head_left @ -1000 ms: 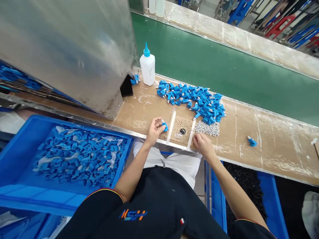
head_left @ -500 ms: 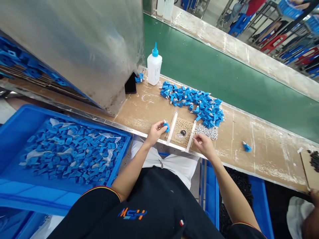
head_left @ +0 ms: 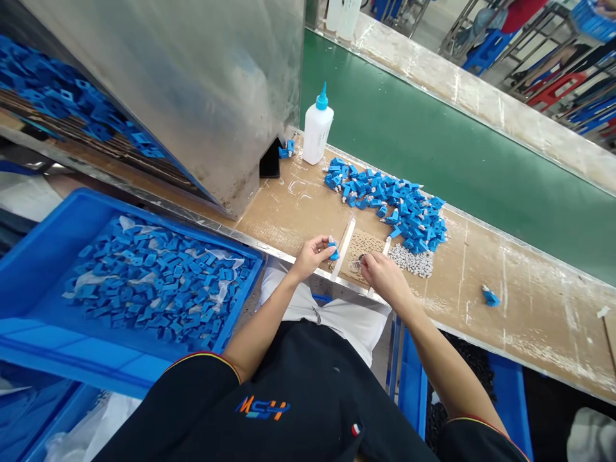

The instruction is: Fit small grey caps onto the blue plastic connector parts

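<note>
Now reaching right hand [head_left: 385, 277] to black disc [head_left: 360, 258], with fingers narrow, cannot tell around what; still pinching blue piece [head_left: 333, 251] in left hand [head_left: 308, 259].

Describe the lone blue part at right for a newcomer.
Find the long green strip, then the brown bench along its near side. On that bench, right of the blue heap, lies a blue part with a whitish tip. Unlike the heaped ones, it touches no other part.
</note>
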Motion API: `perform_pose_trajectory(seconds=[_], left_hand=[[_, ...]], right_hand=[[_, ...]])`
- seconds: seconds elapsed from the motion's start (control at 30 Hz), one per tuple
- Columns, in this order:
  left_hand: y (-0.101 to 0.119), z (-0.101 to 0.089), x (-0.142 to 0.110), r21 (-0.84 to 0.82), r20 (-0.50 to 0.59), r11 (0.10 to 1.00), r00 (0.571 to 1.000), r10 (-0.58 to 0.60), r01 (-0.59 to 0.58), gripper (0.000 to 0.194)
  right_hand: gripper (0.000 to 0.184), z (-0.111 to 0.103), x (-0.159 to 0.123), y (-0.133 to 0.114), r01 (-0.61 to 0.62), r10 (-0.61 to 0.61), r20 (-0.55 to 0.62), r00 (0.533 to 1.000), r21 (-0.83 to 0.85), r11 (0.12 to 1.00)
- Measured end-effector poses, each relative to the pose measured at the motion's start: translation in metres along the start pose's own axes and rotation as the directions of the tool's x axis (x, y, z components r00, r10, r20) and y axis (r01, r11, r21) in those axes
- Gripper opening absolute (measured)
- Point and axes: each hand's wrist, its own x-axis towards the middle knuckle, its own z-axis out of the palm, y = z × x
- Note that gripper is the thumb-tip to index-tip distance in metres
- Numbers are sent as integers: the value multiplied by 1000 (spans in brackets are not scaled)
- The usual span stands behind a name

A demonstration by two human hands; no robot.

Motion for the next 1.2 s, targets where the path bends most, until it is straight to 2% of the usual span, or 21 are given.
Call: perform_pose_trajectory(seconds=[0.13, 0.27, 0.4, 0.5, 0.8, 0.97, 1.03, 1.07, 1.13, 1.2], left_hand=[[-1, -1, 0, 25, 8, 1000, 1000, 9, -9, 51], [-1, -1, 0, 25, 18, 1000, 1000, 18, -19, 51], [-3, -2, 2, 16, 21, 1000, 1000, 13, -13, 52], [-4, -2, 3, 3, 8, 1000, 1000, 1, -1, 54], [-3, -1, 1, -20, 13, 1000, 1000, -6, 7, 54], [-1, -1, 2, -19, 20, 1000, 1000, -10, 10, 53], [1, 0, 0, -27, 15, 1000, 1000, 6, -6, 53], [2, 1, -2, -31, 11, 999, 1000, 19, -19, 53], [6, 4, -6, -33, -5, 998, 998, 59, -59, 52], [13, 10, -13, -26, -9, 994, 994, 110, -110, 51]], right_hand=[[21, -5, 2, -2, 39, -33, 84, 996, -68, 997], [19, -14, 7, 9, 38, -34, 109, 993, -32, 999], [16, -14, 26, 27, -14, 12, 79, 997, 27, 1000], [17, -8, 46, 34, -13, 6, 121, 993, 57, 998], [20, 1, 73, 16, 11, -2, 284, 959, -31, 999], [18, -1, 79, 15, 4, 7, 292, 956, -36, 999], [16, -7, 74, 17, -3, 2, 258, 966, 6, 1000], [15, -12, 69, 17, -12, -3, 204, 979, 72, 997], [13, -24, 54, 13, -18, 14, 17, 1000, 286, 958], [13, -36, 37, 0, 17, 90, -188, 978, 506, 863]])
